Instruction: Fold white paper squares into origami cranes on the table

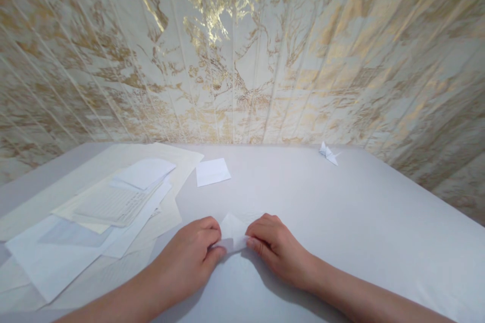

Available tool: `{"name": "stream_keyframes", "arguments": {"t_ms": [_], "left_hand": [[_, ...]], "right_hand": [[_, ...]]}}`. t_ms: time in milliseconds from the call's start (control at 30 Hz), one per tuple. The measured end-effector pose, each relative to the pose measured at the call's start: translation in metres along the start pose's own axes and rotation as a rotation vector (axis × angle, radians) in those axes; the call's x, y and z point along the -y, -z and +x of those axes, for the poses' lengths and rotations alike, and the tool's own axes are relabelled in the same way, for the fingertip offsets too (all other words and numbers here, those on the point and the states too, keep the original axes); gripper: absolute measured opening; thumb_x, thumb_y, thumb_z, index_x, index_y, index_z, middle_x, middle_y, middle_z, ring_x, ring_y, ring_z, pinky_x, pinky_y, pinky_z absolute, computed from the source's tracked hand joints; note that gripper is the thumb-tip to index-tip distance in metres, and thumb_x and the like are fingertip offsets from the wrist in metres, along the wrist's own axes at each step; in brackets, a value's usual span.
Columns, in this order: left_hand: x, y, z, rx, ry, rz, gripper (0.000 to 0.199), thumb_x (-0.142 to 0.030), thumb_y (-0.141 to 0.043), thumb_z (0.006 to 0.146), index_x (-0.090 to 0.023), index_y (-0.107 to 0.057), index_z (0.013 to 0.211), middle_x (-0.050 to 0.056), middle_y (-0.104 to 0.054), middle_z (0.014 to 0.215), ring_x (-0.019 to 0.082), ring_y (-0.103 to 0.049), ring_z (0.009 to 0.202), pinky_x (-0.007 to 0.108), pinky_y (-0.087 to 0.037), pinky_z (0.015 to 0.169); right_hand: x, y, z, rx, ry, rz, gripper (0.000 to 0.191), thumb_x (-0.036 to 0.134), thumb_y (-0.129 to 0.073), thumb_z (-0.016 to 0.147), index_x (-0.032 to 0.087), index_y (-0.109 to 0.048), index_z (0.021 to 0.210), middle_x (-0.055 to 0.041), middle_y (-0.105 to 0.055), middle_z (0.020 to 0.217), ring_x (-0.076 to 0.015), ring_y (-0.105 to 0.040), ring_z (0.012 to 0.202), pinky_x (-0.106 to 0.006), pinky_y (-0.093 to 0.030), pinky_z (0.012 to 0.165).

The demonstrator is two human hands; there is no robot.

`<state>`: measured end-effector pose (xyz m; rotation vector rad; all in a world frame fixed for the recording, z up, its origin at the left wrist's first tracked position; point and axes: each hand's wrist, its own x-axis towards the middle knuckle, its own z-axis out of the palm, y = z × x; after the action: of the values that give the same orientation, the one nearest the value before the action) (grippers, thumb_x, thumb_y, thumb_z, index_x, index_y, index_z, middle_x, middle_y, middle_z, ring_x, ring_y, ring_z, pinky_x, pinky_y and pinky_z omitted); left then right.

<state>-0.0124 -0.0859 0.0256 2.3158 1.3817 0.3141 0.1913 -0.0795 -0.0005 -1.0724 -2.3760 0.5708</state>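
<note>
A small piece of folded white paper (pixel 234 229) is held between my two hands, just above the white table. Its upper end comes to a point, and a crease or flap shows near the bottom. My left hand (pixel 200 247) pinches its left side between thumb and fingers. On the other side, my right hand (pixel 271 245) grips the right edge the same way, fingers curled. The fingers cover both side edges of the paper.
Loose sheets (pixel 109 207), some with writing, overlap on the left of the table (pixel 303 197). A white paper square (pixel 212 172) lies behind my hands. Near the back right sits a folded paper crane (pixel 328 154). A gold-patterned wall (pixel 242 60) borders the table's far edge.
</note>
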Motion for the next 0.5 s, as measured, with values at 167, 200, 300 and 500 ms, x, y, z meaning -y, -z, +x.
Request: {"name": "stream_keyframes", "arguments": {"t_ms": [167, 200, 300, 500], "left_hand": [[0.003, 0.004, 0.008, 0.092, 0.135, 0.051, 0.026, -0.026, -0.043, 0.080, -0.016, -0.057, 0.060, 0.003, -0.057, 0.076, 0.016, -0.056, 0.071, 0.028, -0.041, 0.068], [0.004, 0.004, 0.009, 0.094, 0.144, 0.069, 0.026, -0.027, -0.042, 0.081, -0.017, -0.056, 0.061, 0.003, -0.057, 0.075, 0.017, -0.056, 0.072, 0.029, -0.040, 0.068], [0.006, 0.003, 0.009, 0.062, 0.170, 0.101, 0.019, -0.029, -0.043, 0.082, -0.018, -0.056, 0.073, 0.003, -0.058, 0.074, 0.018, -0.057, 0.071, 0.029, -0.042, 0.067], [0.001, -0.006, -0.002, -0.103, 0.011, 0.293, 0.033, -0.017, -0.043, 0.082, -0.016, -0.053, 0.113, 0.013, -0.057, 0.117, 0.026, -0.054, 0.106, 0.042, -0.042, 0.091]], "right_hand": [[0.003, -0.006, 0.008, -0.013, -0.188, -0.115, 0.020, 0.022, -0.045, 0.088, 0.016, -0.056, 0.073, -0.0024, -0.059, 0.071, -0.0156, -0.052, 0.071, -0.028, -0.037, 0.069], [0.004, -0.007, 0.010, -0.007, -0.220, -0.122, 0.016, 0.020, -0.046, 0.087, 0.016, -0.057, 0.076, -0.0027, -0.060, 0.073, -0.0161, -0.052, 0.073, -0.029, -0.036, 0.070], [0.005, -0.010, 0.013, -0.006, -0.273, -0.106, 0.012, 0.017, -0.050, 0.082, 0.016, -0.058, 0.091, -0.0032, -0.061, 0.077, -0.0173, -0.054, 0.076, -0.030, -0.037, 0.074], [0.002, -0.011, 0.012, -0.029, -0.220, -0.088, 0.024, 0.014, -0.053, 0.080, 0.019, -0.057, 0.104, -0.0030, -0.064, 0.081, -0.0183, -0.056, 0.079, -0.031, -0.038, 0.076]]}}
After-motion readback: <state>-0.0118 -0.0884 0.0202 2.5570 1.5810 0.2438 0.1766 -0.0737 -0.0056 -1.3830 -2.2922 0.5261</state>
